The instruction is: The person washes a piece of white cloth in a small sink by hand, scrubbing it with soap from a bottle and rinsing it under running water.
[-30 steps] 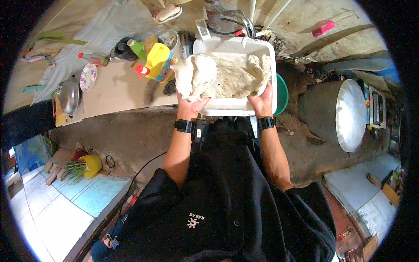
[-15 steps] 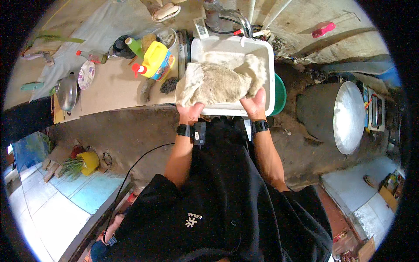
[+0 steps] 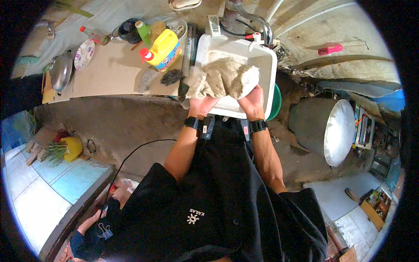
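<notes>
A beige cloth (image 3: 224,77) with a rough weave is bunched between my hands over the white sink basin (image 3: 271,70). My left hand (image 3: 201,105) grips its left end by the basin's front left corner. At the opposite end, my right hand (image 3: 253,101) is closed on the cloth. Fingers of both hands are largely hidden under the fabric. The curved metal faucet (image 3: 263,28) stands at the back right of the basin, with a red-and-white tap valve (image 3: 255,37) beside it.
Left of the basin, a counter (image 3: 107,81) bears a yellow jug (image 3: 163,49), a dark scouring pad (image 3: 171,77), a patterned plate (image 3: 84,54) and a metal bowl (image 3: 61,72). A green tub (image 3: 275,102) and a large metal pot (image 3: 339,131) stand right. Another person's hand (image 3: 89,220) shows lower left.
My hands have drawn closer together, bunching the cloth that was spread wider between them. The whole view has shifted and turned slightly.
</notes>
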